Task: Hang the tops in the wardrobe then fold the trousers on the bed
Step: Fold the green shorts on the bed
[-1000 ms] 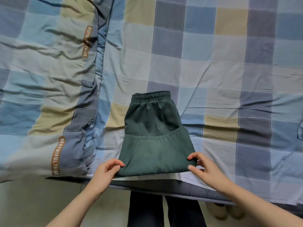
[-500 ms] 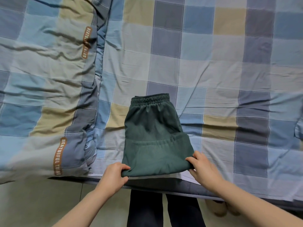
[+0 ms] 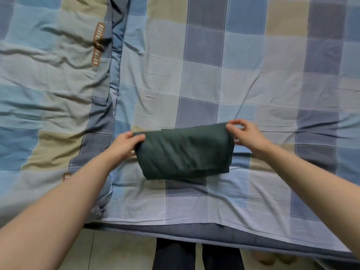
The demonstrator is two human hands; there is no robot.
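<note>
Head view: your left hand (image 3: 124, 145) grips the left end of the folded green trousers (image 3: 185, 152), fingers curled over the cloth; your right hand (image 3: 246, 133) pinches the far right corner. The trousers lie on the bed (image 3: 253, 84), near its front edge.

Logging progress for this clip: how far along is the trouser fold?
Done: the green trousers are already a compact multi-layer bundle on the checked bedsheet. In hand: the left hand and right hand each have a grip on an upper corner, laying the last fold over. Left: release and flatten. No tops or wardrobe are in view, so the hanging cannot be checked.
</note>
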